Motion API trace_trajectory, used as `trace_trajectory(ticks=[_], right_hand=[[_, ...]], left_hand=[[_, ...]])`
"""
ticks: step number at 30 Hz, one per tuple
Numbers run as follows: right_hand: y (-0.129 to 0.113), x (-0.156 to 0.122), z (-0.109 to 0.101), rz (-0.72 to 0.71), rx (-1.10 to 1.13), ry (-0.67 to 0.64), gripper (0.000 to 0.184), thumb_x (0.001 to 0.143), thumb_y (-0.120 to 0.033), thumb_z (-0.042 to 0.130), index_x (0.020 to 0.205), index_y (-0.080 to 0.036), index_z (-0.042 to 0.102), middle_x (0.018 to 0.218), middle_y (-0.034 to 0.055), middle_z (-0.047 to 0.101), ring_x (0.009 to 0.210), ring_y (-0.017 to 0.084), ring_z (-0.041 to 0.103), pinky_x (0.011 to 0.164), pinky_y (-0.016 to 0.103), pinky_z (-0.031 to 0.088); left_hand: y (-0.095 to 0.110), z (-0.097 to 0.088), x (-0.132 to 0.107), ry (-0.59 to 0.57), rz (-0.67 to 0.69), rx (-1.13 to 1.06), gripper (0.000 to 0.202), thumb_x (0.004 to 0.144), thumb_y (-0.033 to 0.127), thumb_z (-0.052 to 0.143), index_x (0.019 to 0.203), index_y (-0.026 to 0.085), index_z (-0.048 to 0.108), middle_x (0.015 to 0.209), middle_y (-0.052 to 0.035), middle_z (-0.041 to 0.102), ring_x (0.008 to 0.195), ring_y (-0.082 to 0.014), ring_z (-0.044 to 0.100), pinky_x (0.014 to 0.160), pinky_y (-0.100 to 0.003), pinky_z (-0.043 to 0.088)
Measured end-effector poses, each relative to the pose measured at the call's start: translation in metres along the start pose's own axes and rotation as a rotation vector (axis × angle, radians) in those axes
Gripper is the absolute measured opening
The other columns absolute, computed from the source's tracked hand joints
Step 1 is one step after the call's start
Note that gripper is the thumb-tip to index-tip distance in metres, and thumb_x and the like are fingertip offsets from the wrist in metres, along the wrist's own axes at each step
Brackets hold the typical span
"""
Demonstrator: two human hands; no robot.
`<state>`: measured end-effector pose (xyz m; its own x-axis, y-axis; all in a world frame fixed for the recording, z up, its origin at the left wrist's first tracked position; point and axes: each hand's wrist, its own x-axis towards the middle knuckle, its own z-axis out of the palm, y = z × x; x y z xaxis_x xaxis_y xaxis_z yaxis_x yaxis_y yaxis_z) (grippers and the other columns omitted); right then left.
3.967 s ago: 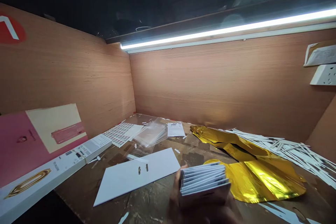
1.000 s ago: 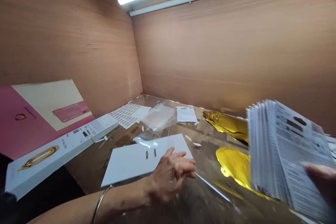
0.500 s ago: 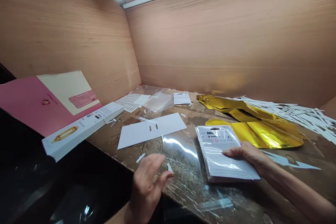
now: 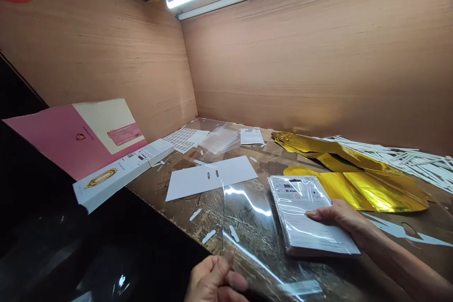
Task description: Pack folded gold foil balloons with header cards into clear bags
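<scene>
A stack of printed cards (image 4: 300, 212) sheathed in clear plastic film (image 4: 247, 231) is lying on the tabletop (image 4: 184, 222). The right hand (image 4: 336, 217) is laid flat on the stack's right side, with the fingers held together (the thumb is hidden). The left hand (image 4: 214, 281) is curled at the film's near edge, below and left of the stack; whether the film is clamped cannot be told. Gold foil (image 4: 368, 191) is spread just behind the stack, with loose white strips (image 4: 406, 160) beyond it. A white slotted board (image 4: 208, 178) is placed to the stack's left, and a white box (image 4: 123, 174) lies farther left, against a pink card (image 4: 46, 137).
</scene>
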<state>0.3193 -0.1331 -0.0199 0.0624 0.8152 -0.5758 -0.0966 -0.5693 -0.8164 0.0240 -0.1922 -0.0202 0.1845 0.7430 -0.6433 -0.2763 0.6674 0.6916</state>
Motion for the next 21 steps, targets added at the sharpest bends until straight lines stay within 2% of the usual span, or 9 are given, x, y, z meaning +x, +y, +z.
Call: trace_trajectory(ticks=[4, 8, 11, 14, 18, 21], right_hand=[[0.004, 0.000, 0.001, -0.015, 0.011, -0.022, 0.041, 0.052, -0.018, 0.068, 0.091, -0.009, 0.059, 0.064, 0.0088, 0.068, 0.059, 0.025, 0.064, 0.051, 0.030, 0.050], [0.004, -0.007, -0.006, -0.058, 0.078, -0.022, 0.045, 0.052, -0.018, 0.069, 0.095, -0.010, 0.057, 0.062, 0.0074, 0.068, 0.055, 0.025, 0.063, 0.048, 0.031, 0.050], [-0.008, -0.024, -0.023, -0.113, 0.122, 0.039, 0.041, 0.054, -0.021, 0.070, 0.092, -0.013, 0.056, 0.067, 0.0080, 0.069, 0.054, 0.024, 0.063, 0.049, 0.032, 0.051], [-0.030, -0.049, -0.050, -0.111, 0.179, 0.182, 0.041, 0.054, -0.020, 0.071, 0.091, -0.013, 0.056, 0.067, 0.0113, 0.068, 0.053, 0.025, 0.063, 0.050, 0.034, 0.053], [-0.054, -0.080, -0.088, -0.121, 0.343, 0.330, 0.061, 0.050, -0.015, 0.072, 0.106, -0.020, 0.050, 0.074, 0.0134, 0.069, 0.061, 0.032, 0.064, 0.057, 0.044, 0.053], [-0.057, -0.093, -0.110, -0.155, 0.400, 0.385, 0.069, 0.050, -0.016, 0.072, 0.113, -0.026, 0.046, 0.082, 0.0137, 0.068, 0.068, 0.037, 0.063, 0.060, 0.053, 0.051]], left_hand=[[0.017, 0.004, 0.017, -0.093, -0.068, 0.190, 0.042, 0.070, 0.054, 0.050, 0.072, 0.013, 0.044, 0.049, -0.0067, 0.059, 0.030, -0.0152, 0.051, 0.027, -0.018, 0.031], [0.034, 0.020, 0.042, -0.155, 0.060, 0.244, 0.024, 0.066, 0.033, 0.058, 0.063, 0.012, 0.046, 0.052, -0.0050, 0.058, 0.037, -0.0173, 0.055, 0.030, -0.025, 0.041], [0.051, 0.051, 0.058, -0.204, 0.194, 0.233, 0.018, 0.063, 0.025, 0.060, 0.060, 0.011, 0.049, 0.052, -0.0043, 0.058, 0.046, -0.0180, 0.059, 0.036, -0.025, 0.044], [0.071, 0.091, 0.072, -0.304, 0.325, 0.207, 0.023, 0.061, 0.029, 0.063, 0.060, 0.010, 0.050, 0.050, -0.0040, 0.058, 0.047, -0.0184, 0.059, 0.041, -0.028, 0.047], [0.097, 0.143, 0.084, -0.418, 0.462, 0.118, 0.029, 0.058, 0.033, 0.067, 0.062, 0.011, 0.048, 0.050, -0.0036, 0.059, 0.048, -0.0185, 0.059, 0.044, -0.031, 0.048], [0.118, 0.177, 0.084, -0.515, 0.575, 0.013, 0.029, 0.057, 0.030, 0.069, 0.063, 0.012, 0.048, 0.057, -0.0040, 0.060, 0.054, -0.0189, 0.061, 0.044, -0.030, 0.049]])
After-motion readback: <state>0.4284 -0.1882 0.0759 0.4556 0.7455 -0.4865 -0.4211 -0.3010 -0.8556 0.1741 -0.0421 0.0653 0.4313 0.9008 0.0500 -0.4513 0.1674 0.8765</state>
